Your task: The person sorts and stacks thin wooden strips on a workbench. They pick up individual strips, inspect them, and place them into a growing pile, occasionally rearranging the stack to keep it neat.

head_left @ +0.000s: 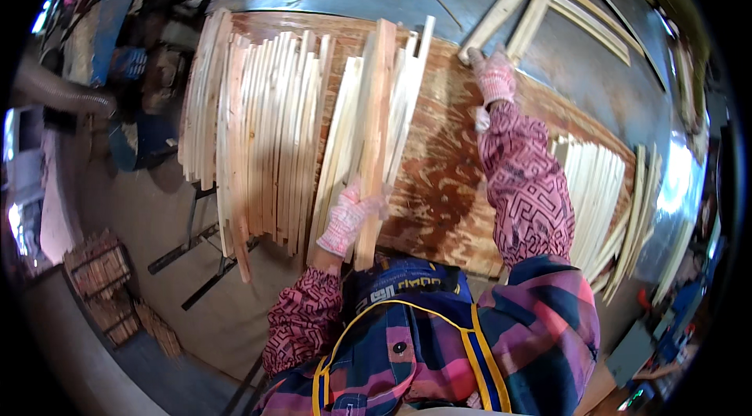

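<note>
A wide row of pale wood strips (258, 134) lay at the left of the plywood table (446, 173). The gloved left hand (346, 216) had its grip clenched round the near end of one long strip (374, 134) lying on a slanted bundle. Farther right, the gloved right hand (495, 77) reached to two crossed slats (517, 5); I could not tell its grip.
</note>
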